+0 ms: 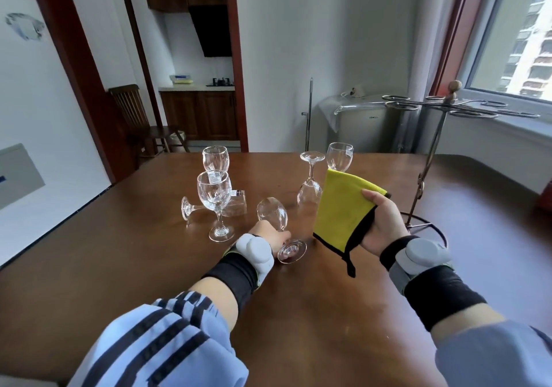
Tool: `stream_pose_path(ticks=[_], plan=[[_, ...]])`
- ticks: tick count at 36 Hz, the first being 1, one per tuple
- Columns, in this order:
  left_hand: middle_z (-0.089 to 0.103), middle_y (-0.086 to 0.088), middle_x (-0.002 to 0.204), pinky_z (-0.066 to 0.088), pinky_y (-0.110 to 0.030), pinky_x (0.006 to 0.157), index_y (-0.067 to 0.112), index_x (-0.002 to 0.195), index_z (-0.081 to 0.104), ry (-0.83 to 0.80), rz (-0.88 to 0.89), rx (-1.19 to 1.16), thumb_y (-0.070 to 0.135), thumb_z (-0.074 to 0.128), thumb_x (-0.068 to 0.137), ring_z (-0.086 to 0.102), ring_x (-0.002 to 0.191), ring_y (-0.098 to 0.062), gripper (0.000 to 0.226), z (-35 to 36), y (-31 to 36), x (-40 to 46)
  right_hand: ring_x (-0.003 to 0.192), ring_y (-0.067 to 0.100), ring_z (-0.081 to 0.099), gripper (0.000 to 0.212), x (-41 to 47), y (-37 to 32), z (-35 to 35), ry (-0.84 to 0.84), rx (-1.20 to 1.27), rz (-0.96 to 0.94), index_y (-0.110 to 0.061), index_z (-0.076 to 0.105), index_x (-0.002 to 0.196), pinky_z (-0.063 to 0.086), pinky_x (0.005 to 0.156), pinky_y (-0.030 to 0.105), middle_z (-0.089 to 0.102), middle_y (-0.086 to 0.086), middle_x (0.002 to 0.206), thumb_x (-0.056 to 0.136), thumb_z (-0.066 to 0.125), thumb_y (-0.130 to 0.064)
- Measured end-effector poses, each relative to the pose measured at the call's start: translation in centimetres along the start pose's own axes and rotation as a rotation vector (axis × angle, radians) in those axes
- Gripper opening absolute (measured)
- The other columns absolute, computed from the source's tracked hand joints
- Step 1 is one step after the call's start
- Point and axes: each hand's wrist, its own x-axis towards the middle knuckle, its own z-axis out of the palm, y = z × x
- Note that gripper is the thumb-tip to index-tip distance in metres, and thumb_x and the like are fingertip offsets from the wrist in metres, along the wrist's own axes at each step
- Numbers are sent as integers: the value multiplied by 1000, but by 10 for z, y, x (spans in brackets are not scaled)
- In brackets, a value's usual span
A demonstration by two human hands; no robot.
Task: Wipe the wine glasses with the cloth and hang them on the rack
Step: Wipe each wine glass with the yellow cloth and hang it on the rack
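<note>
Gripping the stem of a tilted wine glass [273, 216] near the middle of the table [313, 321], the left hand [270, 235] closes around it while the right hand [380, 225] pinches a yellow cloth [343, 207] just beside. Four more glasses crowd behind: two upright [215, 195] [215, 158], one on its side [233, 202], one upside down [310, 182], a fifth [339, 157] half hidden by the cloth. A metal rack [430, 159] stands toward the right edge.

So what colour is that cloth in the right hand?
Yellow with black edging: the cloth, seen clearly in the head view.

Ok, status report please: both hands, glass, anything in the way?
Left hand grips tilted wine glass at stem. Right hand holds yellow cloth. Rack empty, far right. Path clear.
</note>
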Motion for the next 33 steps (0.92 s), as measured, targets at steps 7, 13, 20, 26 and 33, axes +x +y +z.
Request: stream_pose_path(ticks=[7, 13, 20, 26, 33], plan=[[60, -2, 58, 41, -25, 64, 14, 57, 68, -42, 124, -19, 24, 68, 79, 54, 67, -21, 24, -5, -10, 5, 105, 32, 62, 40, -1, 3, 2, 8, 31, -6, -9, 55, 130, 43, 90, 48, 66, 14, 119, 98, 49, -32], [73, -2, 76, 54, -31, 82, 17, 67, 69, -156, 337, -241, 20, 59, 93, 67, 68, -10, 28, -24, -8, 0, 106, 33, 63, 42, -5, 7, 23, -20, 98, -38, -10, 55, 131, 47, 82, 48, 67, 14, 117, 97, 48, -33], [63, 0, 69, 49, -12, 66, 7, 80, 60, -294, 524, -443, 9, 47, 99, 63, 58, -1, 23, -46, 8, -22, 104, 35, 63, 50, -17, 11, 59, -165, 175, -76, -10, 60, 129, 47, 89, 49, 68, 16, 117, 94, 47, -43], [61, 10, 60, 51, -18, 70, 8, 82, 59, -465, 560, -558, 12, 41, 101, 62, 62, -7, 27, -59, 11, -33, 107, 34, 65, 91, -17, 17, 75, -367, 323, -160, -12, 66, 124, 44, 100, 49, 66, 18, 124, 82, 26, -83], [48, 3, 59, 50, -22, 65, 7, 78, 57, -732, 397, -815, 22, 42, 98, 55, 57, -12, 29, -69, 12, -43, 113, 36, 61, 89, -1, 27, 79, -295, 419, -157, -14, 63, 128, 47, 90, 47, 66, 18, 125, 88, 15, -79]])
